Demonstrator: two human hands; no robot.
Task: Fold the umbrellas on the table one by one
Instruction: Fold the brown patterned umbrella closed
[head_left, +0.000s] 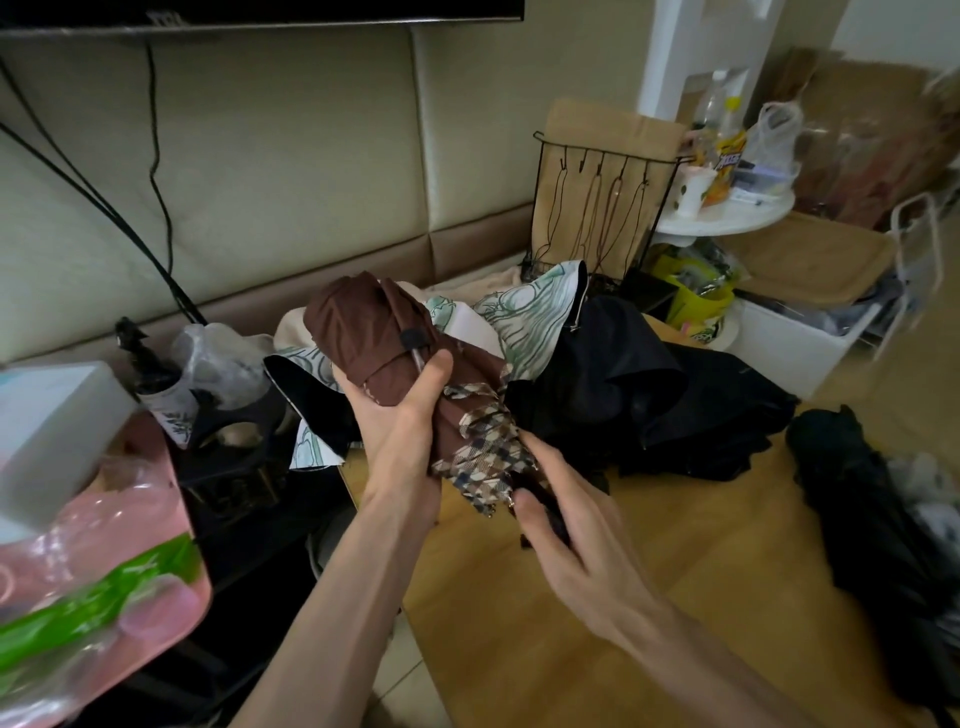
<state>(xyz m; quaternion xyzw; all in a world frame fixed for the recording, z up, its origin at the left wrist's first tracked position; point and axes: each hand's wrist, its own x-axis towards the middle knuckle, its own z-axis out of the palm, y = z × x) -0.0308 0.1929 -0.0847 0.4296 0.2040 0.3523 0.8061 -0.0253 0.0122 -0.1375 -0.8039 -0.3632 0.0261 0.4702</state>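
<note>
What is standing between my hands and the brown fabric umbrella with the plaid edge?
Nothing visible. The left hand grips the brown fabric umbrella around its folds, and the right hand holds its dark lower end.

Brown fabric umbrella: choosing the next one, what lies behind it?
A white, green-printed fabric umbrella and a crumpled black fabric umbrella; their handles are covered.

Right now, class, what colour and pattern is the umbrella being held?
Plain brown umbrella with a brown-and-cream checked trim; the head view shows it best.
</note>
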